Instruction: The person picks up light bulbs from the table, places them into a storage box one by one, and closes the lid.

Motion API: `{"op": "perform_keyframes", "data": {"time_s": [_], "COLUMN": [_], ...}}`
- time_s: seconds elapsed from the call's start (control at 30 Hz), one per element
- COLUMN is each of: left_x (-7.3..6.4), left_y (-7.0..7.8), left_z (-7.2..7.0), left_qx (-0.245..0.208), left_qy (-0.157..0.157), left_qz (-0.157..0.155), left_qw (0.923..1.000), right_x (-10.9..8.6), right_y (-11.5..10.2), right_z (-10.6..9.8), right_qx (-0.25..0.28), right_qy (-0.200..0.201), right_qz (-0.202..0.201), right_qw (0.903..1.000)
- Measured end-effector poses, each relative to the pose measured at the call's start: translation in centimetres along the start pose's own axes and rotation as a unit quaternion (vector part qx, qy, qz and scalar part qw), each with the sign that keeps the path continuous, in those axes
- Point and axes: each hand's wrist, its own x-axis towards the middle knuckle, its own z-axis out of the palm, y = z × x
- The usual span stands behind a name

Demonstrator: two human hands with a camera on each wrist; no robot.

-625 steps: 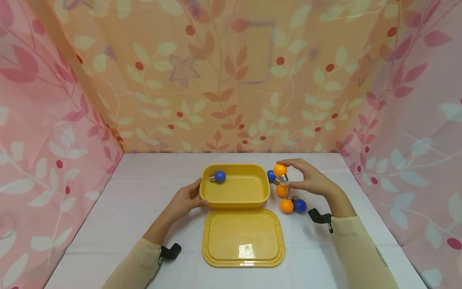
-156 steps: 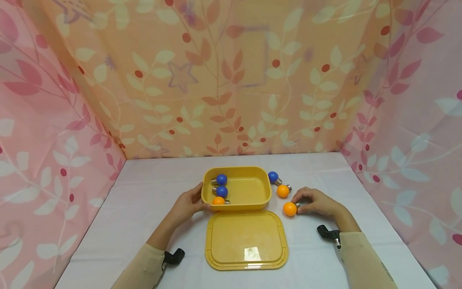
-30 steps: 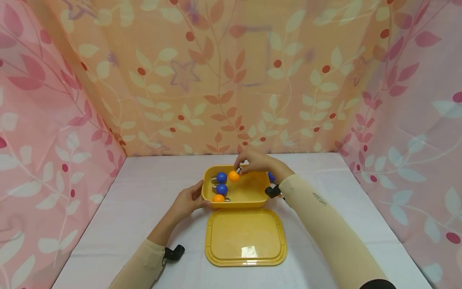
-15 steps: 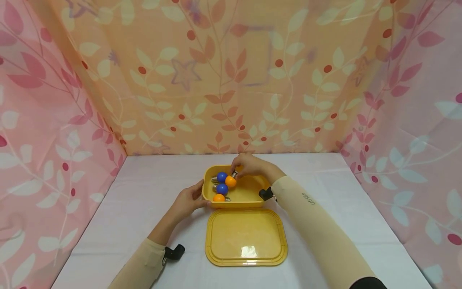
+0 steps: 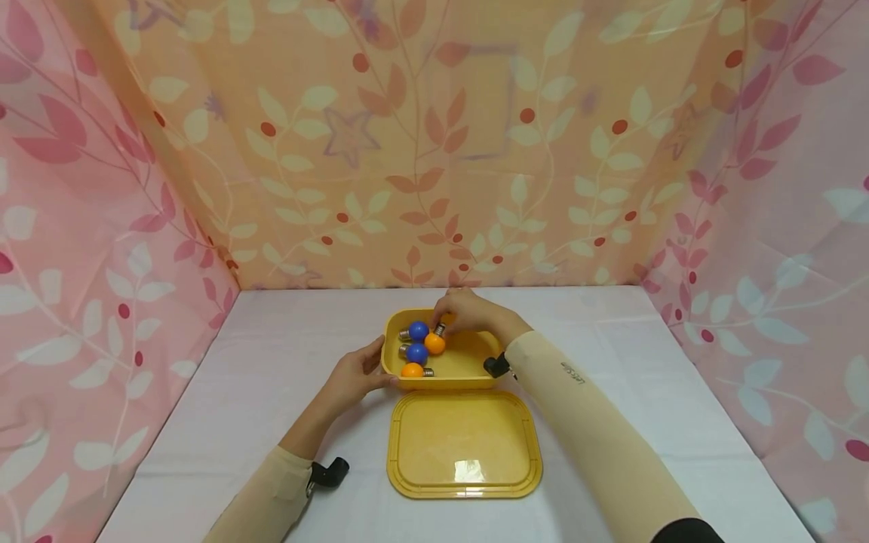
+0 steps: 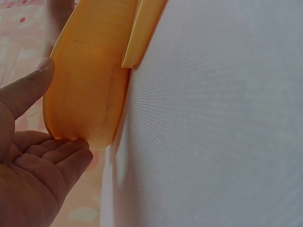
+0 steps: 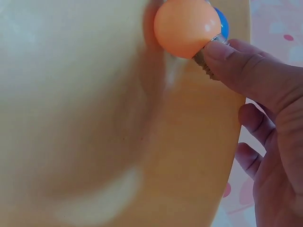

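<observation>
Moved into the partly hidden box (image 5: 448, 384), one orange bulb (image 5: 435, 345) is pinched by right hand (image 5: 467, 310); left hand (image 5: 351, 377) grips the box.

Right sleeve (image 5: 597, 430) carries small dark lettering (image 5: 572, 372), one short line, slanting along forearm, far end closer to wrist, near end running toward elbow. Looks like "Let'sSlim" in head view, but letters tiny and soft, exact spelling uncertain. Up on far curtain (image 5: 434, 151), faint purple signs, all drawn shapes: star outline (image 5: 351, 137) left of middle, square-cornered outline (image 5: 510, 105) right of it, fainter star (image 5: 677, 134) out by right corner, partly lost in leaf print.
</observation>
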Motion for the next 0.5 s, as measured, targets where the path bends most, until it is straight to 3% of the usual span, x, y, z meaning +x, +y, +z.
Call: {"op": "perform_keyframes", "data": {"time_s": [0.37, 0.5], "left_x": [-0.1, -0.2], "left_y": [0.1, 0.0], "left_z": [0.1, 0.1], "left_qx": [0.001, -0.002], "left_qy": [0.003, 0.001], "left_qz": [0.009, 0.016], "left_qw": [1.0, 0.9999], "right_x": [-1.6, -2.5], "right_y": [-0.4, -0.3], "right_z": [-2.6, -3.8], "right_qx": [0.046, 0.038], "right_qy": [0.008, 0.022], "right_qz": [0.0, -0.005], "right_qw": [0.9989, 0.999]}}
